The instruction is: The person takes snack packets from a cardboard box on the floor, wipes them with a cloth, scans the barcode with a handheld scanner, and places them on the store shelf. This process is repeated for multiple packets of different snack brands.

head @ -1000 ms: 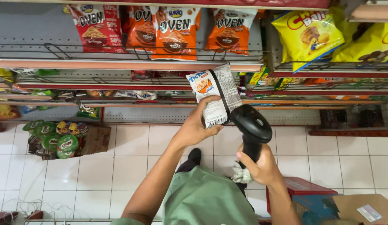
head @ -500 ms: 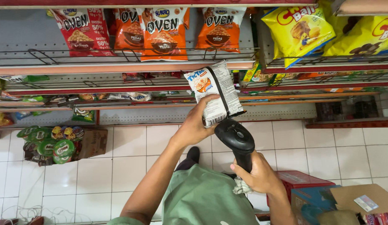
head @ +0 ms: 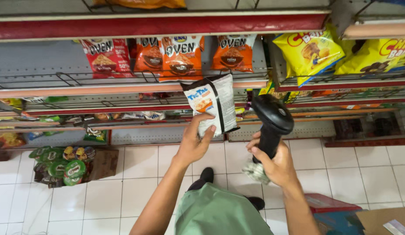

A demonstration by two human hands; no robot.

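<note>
The left hand is gripping a snack packet; the right hand is clutching a black scanner beside it.

Red-edged wire shelves carry snack bags — green packets on white tiled floor.

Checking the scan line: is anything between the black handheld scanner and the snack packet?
Nothing visible. The scanner in the right hand sits just right of the snack packet held by the left hand, open air between them.

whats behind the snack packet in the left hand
Behind the snack packet held by the left hand run red-edged shelves with orange bags above. Whatever sits directly behind it is covered.
</note>
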